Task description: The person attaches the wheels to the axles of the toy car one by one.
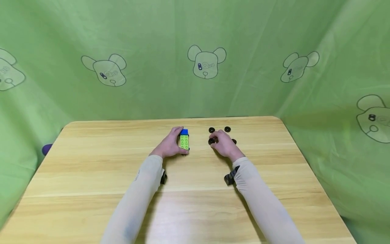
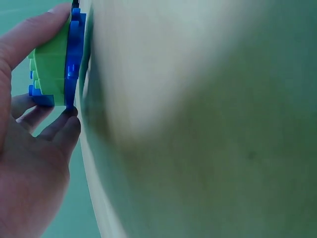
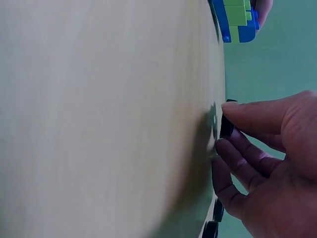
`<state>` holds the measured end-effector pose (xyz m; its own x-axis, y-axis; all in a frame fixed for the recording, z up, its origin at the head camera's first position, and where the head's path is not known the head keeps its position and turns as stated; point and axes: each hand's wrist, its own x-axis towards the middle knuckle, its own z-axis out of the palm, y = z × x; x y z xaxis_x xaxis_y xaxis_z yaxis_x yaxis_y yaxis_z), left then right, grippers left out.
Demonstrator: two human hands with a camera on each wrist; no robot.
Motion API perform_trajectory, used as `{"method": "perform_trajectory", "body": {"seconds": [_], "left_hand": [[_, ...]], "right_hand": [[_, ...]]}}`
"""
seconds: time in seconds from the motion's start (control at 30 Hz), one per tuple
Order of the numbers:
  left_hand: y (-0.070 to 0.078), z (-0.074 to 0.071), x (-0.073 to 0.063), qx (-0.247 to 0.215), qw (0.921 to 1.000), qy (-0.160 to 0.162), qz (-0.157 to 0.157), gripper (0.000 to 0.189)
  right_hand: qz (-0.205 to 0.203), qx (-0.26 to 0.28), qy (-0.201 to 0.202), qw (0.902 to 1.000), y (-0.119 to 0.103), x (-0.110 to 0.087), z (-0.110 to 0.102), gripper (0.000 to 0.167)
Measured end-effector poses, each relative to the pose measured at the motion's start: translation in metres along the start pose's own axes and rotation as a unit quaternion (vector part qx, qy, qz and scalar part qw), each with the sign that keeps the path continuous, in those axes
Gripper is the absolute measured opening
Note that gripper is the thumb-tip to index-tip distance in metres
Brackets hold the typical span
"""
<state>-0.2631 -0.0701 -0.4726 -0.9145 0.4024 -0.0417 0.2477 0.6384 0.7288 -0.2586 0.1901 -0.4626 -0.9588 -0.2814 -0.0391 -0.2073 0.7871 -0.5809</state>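
Observation:
My left hand [image 1: 168, 145] holds a toy-brick car body [image 1: 184, 141] lengthwise, with the thumb at its near end and the fingers at its far end. The body is lime green with studs on top, over a blue base [image 2: 73, 54] that shows in the left wrist view. A blue brick [image 1: 184, 131] sits at its far end. To the right, my right hand [image 1: 224, 144] pinches a small black wheel [image 3: 227, 121] between thumb and fingers, close to the tabletop. The base's underside is hidden.
Beyond the right hand lie two black wheels, one on the left [image 1: 211, 129] and one on the right [image 1: 227, 129]. Another wheel [image 1: 234, 141] is partly hidden behind that hand. The wooden table [image 1: 195, 210] ends at a green curtain [image 1: 158, 95] behind.

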Motion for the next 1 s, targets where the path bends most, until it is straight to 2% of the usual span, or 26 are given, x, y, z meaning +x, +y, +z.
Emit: {"method": "perform_trajectory", "body": {"seconds": [0.3, 0.43, 0.6, 0.7, 1.0], "left_hand": [[0.008, -0.002, -0.006, -0.012, 0.9997, 0.016, 0.014, 0.110], [0.010, -0.002, -0.010, -0.043, 0.9985, 0.027, 0.019, 0.109], [0.013, 0.001, -0.015, -0.097, 0.9947, 0.025, 0.022, 0.110], [0.015, 0.002, -0.018, -0.111, 0.9933, 0.024, 0.024, 0.111], [0.022, 0.003, -0.027, -0.109, 0.9935, 0.026, 0.023, 0.114]], "right_hand": [[-0.016, -0.012, 0.004, 0.9998, -0.005, -0.008, -0.004, 0.035], [-0.024, -0.015, 0.009, 0.9996, -0.009, -0.013, -0.008, 0.038], [-0.029, 0.004, 0.012, 0.9995, -0.016, -0.019, -0.012, 0.039], [-0.033, 0.009, 0.014, 0.9993, -0.020, -0.021, -0.014, 0.039], [-0.046, 0.014, 0.020, 0.9986, -0.027, -0.028, -0.015, 0.038]]}}
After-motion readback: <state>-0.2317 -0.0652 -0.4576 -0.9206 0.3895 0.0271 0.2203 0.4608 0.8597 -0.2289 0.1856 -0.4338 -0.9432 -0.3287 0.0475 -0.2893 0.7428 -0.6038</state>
